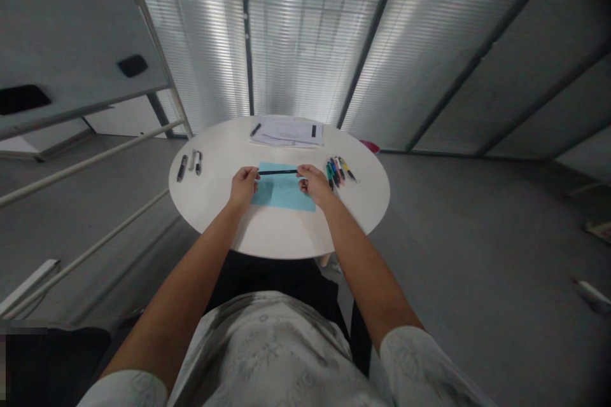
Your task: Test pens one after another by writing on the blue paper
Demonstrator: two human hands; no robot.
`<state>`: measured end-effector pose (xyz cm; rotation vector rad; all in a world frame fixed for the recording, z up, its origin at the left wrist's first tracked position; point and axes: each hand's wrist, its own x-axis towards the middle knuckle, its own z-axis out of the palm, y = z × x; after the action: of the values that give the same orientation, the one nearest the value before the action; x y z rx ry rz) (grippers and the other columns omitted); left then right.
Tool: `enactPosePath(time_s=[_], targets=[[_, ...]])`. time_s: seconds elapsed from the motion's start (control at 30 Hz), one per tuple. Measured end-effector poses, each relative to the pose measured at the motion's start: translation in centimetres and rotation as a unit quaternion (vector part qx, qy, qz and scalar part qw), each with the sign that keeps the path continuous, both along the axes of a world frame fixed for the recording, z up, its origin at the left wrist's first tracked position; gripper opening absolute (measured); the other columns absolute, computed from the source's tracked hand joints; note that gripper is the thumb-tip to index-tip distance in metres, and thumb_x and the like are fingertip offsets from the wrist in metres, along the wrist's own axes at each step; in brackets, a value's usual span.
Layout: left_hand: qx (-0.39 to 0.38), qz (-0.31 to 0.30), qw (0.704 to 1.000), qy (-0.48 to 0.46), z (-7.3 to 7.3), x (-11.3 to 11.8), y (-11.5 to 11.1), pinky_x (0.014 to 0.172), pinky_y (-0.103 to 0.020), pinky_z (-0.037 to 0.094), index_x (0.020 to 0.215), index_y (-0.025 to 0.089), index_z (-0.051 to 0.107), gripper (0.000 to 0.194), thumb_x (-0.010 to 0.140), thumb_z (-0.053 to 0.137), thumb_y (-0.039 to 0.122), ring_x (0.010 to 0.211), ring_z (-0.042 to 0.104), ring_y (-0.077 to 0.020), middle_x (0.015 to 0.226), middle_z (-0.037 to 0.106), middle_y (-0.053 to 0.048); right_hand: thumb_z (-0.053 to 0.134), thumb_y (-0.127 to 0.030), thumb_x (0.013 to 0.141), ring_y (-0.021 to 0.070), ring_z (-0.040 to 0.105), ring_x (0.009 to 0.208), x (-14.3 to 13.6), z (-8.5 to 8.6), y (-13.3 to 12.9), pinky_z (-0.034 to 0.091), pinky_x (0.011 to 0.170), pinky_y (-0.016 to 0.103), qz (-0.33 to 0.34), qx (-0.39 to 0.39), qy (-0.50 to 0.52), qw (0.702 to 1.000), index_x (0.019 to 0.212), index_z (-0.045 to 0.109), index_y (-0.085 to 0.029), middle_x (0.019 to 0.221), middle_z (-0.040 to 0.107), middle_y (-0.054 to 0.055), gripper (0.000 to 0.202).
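Note:
Both my hands hold a thin dark stick, perhaps a pencil [277, 172], level above a light blue sheet of paper [284, 198]. My left hand [244, 186] pinches its left end. The right end sits between the fingers of my right hand [314, 184]. Under the stick, the blue paper lies on a round white table [281, 238]. To the right of my right hand, several coloured pens and markers [338, 170] lie side by side. I cannot make out any writing on the sheet.
Three markers [189, 164] lie at the table's left. A stack of white papers [289, 132] with a dark pen [255, 130] on it is at the far edge. Left of the table stands a whiteboard on a white metal frame [114, 147]. Window blinds [296, 44] rise behind.

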<state>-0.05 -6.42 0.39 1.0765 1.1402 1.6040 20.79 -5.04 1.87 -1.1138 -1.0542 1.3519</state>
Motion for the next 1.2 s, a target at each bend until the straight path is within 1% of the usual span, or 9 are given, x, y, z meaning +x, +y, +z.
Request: enactPosePath(time_s=[0.27,0.43,0.63,0.73,0.83,0.97,1.2], targets=[[0.009,0.008,1.0,-0.003,-0.05,-0.02,-0.02,0.04,-0.021,0.033,0.081,0.017,0.056,0.019,0.074,0.063,0.033,0.043,0.041,-0.005,0.072,0.059,0.001,0.073,-0.039,0.07,0.0027,0.047,0.043,0.02,-0.18,0.11,0.029,0.036,0.016,0.003,0.011,-0.006,1.0,0.089,0.057,-0.021,0.078,0.058,-0.005,0.03],[0.015,0.009,1.0,-0.005,-0.15,-0.04,-0.02,0.041,-0.021,0.033,0.081,0.017,0.056,0.019,0.073,0.064,0.033,0.043,0.04,-0.0052,0.071,0.059,0.001,0.071,-0.042,0.073,0.0025,0.043,0.041,0.06,-0.46,0.23,0.028,0.035,0.015,0.017,0.017,0.004,1.0,0.088,0.056,-0.021,0.07,0.056,-0.006,0.03],[0.004,0.012,1.0,-0.003,-0.1,0.03,-0.02,0.041,-0.021,0.033,0.081,0.018,0.057,0.018,0.072,0.064,0.031,0.044,0.041,-0.0052,0.071,0.059,0.001,0.068,-0.047,0.078,0.0028,0.04,0.039,-0.05,-0.15,-0.01,0.027,0.036,0.015,0.025,0.009,0.016,1.0,0.086,0.056,-0.021,0.061,0.053,-0.007,0.03],[-0.003,0.009,1.0,-0.007,-0.05,0.04,-0.02,0.041,-0.021,0.032,0.079,0.017,0.057,0.019,0.071,0.065,0.032,0.043,0.04,-0.0051,0.067,0.056,0.002,0.065,-0.046,0.08,0.0035,0.041,0.039,-0.05,-0.04,-0.1,0.027,0.036,0.015,0.025,0.008,0.024,0.999,0.087,0.057,-0.02,0.06,0.053,-0.006,0.028],[-0.007,0.004,1.0,-0.011,-0.01,0.02,-0.05,0.041,-0.021,0.032,0.078,0.017,0.057,0.02,0.07,0.066,0.033,0.043,0.04,-0.0051,0.065,0.054,0.003,0.066,-0.043,0.078,0.0043,0.042,0.038,-0.04,0.06,-0.17,0.028,0.036,0.016,0.029,0.011,0.024,0.999,0.086,0.058,-0.02,0.059,0.054,-0.005,0.026],[-0.008,-0.001,1.0,-0.013,0.04,-0.03,-0.04,0.041,-0.02,0.031,0.079,0.017,0.056,0.019,0.07,0.065,0.032,0.043,0.039,-0.0051,0.063,0.053,0.003,0.066,-0.041,0.077,0.0042,0.041,0.038,-0.07,0.23,-0.2,0.026,0.035,0.016,0.016,-0.001,0.018,1.0,0.086,0.057,-0.021,0.059,0.054,-0.006,0.025],[-0.013,-0.005,1.0,-0.021,0.13,-0.03,-0.09,0.041,-0.02,0.03,0.08,0.017,0.057,0.018,0.069,0.066,0.029,0.042,0.039,-0.0047,0.064,0.053,0.003,0.066,-0.039,0.074,0.0049,0.044,0.039,0.05,0.01,0.0,0.027,0.035,0.017,0.018,-0.005,0.017,1.0,0.087,0.057,-0.021,0.066,0.058,-0.004,0.024]])
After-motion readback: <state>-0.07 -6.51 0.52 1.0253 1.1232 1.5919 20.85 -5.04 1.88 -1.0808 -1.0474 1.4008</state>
